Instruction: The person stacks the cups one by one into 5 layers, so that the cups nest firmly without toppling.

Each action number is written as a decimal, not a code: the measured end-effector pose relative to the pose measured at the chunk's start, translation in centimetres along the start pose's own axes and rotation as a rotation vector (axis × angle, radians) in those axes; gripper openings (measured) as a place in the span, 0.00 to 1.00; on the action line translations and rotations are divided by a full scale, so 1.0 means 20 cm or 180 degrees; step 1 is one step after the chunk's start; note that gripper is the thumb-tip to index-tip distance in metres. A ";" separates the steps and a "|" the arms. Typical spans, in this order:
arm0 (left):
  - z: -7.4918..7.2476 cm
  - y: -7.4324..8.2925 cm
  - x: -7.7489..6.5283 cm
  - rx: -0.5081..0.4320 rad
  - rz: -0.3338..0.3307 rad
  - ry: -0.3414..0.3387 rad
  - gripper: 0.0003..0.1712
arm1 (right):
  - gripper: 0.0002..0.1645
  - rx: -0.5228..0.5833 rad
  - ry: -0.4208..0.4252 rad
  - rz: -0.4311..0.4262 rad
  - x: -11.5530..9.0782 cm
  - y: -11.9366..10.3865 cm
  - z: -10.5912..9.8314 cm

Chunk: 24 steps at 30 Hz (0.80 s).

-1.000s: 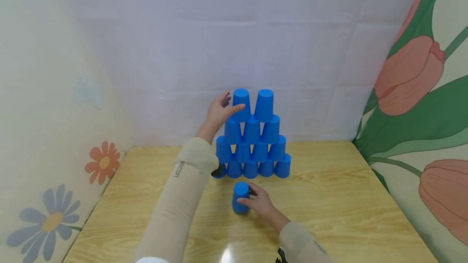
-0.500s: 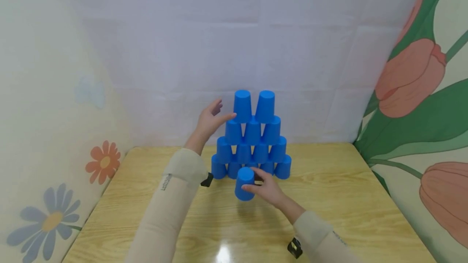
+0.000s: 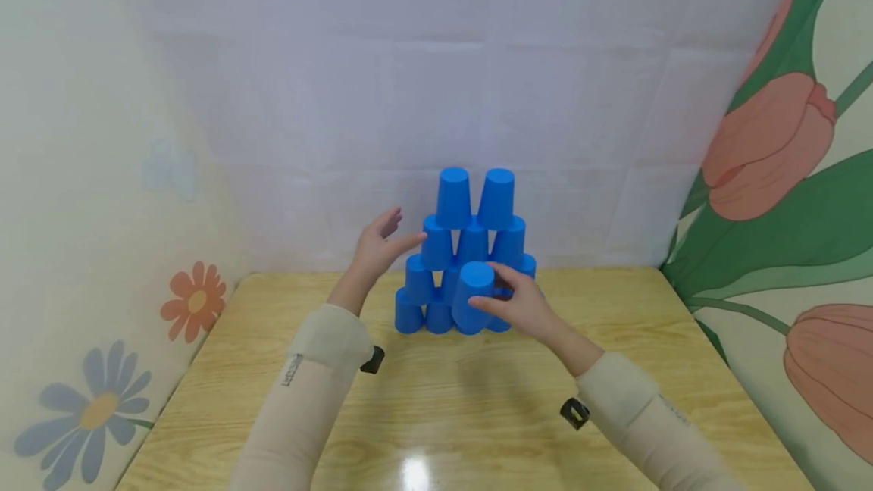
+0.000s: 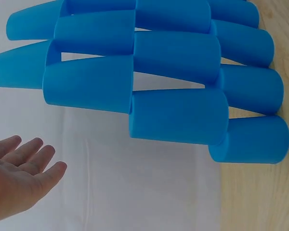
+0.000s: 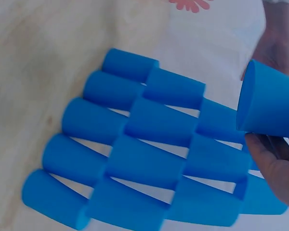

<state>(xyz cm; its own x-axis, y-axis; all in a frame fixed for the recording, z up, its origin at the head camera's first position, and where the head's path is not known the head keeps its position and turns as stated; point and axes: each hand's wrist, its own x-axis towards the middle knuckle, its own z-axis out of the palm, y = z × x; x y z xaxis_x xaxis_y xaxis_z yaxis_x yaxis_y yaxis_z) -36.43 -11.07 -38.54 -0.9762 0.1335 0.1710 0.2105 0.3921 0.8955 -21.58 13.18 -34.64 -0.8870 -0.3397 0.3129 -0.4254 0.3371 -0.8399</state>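
Observation:
Several upside-down blue cups form a stacked pyramid at the back of the table, its top row made of two cups. My right hand holds a loose blue cup upside down, raised in front of the pyramid and overlapping its lower rows in the head view. In the right wrist view that held cup sits between fingers and thumb, its mouth facing the table side. My left hand is beside the pyramid's left edge, fingers relaxed and spread, with nothing in it. In the left wrist view the left hand stands apart from the cups.
The wooden table ends at a white cloth backdrop just behind the pyramid. Painted walls with flowers and tulips flank it on both sides. A dark wrist device hangs beneath the right sleeve.
My right hand has lifted the loose cup off the table and carried it up and slightly right. My left hand has drawn back from the top-left cup, moving down and left.

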 end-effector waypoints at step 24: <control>-0.03 0.13 -0.41 0.0048 -0.0233 -0.0133 0.51 | 0.34 -0.0518 0.0526 -0.0159 0.35 -0.22 -0.32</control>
<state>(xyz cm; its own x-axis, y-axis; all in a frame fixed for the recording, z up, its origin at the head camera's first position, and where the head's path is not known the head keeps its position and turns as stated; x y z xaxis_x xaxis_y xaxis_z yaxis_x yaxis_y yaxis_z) -28.01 -11.65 -37.42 -0.9860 0.1417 0.0879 0.1399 0.4160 0.8986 -27.02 14.88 -25.94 -0.8758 -0.2157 0.4319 -0.4810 0.4652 -0.7431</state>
